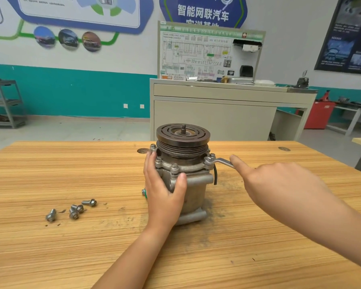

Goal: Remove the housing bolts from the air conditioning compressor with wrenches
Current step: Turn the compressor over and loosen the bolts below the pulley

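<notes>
Compressor (196, 190) standing upright at the centre of the frame on the wooden table (71, 257), pulley (182, 134) on top, and the left hand (163, 184) has it gripped, fingers round the left side and thumb pressed on the front just under the flange. Over on the right, the wrench (221, 162) sits on a flange bolt (208, 159), the right hand (279, 184) laying a straight index finger on its handle; the other fingers are hidden, so that grip I cannot tell. 4 loose bolts (76, 208) lie at lower left.
</notes>
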{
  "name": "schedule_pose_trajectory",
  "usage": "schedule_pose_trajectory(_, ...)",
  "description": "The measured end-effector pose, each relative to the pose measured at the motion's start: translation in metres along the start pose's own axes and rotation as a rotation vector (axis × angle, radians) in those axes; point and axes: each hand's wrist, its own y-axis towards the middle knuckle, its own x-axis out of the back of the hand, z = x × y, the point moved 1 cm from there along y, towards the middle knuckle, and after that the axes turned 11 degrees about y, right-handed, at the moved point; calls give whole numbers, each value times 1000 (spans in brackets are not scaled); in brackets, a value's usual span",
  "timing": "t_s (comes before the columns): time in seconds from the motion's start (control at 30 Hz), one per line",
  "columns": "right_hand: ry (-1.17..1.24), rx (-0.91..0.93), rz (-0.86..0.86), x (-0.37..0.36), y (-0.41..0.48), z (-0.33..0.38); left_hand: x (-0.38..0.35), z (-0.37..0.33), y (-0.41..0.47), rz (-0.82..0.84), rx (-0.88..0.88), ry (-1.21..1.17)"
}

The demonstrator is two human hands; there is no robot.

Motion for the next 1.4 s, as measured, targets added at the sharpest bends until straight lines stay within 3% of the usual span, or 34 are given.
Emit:
schedule_pose_trajectory(0.17, 102, 124, -138, -19, 8, -23, 0, -1, -1, 3, 1, 1)
schedule_pose_trajectory(0.37, 26, 249, -204, -34, 49, -50, 0, -1, 0, -2, -8, 5)
schedule_pose_trajectory(0.57, 309, 381, -679, -58, 100, -32, 1, 3, 1, -1, -20, 21)
schedule_pose_trajectory(0.67, 325, 443, -751, -61, 112, -21, 2, 4, 1, -4, -34, 31)
schedule_pose_trajectory(0.73, 375, 411, -733, -61, 108, -22, 2, 4, 1, -1, -36, 44)
schedule_pose_trajectory(0.83, 719, 159, -830, -53, 82, -33, 1, 6, 1, -5, -41, 51)
schedule_pose_trajectory(0.9, 974, 40, -794, -47, 56, -39, 1, 7, 1, -5, -38, 53)
schedule_pose_trajectory(0.93, 966, 46, -760, -44, 41, -41, 0, 7, 1, -4, -39, 53)
schedule_pose_trajectory(1.07, 510, 29, -339, -37, -9, -34, -1, 7, 0, -18, -43, 42)
schedule_pose_trajectory(1.13, 387, -24, -216, -40, -18, -31, -1, 8, 0, -24, -42, 43)
schedule_pose_trajectory(1.4, 340, -77, -132, -24, -5, -14, 0, 7, 0, -18, -38, 46)
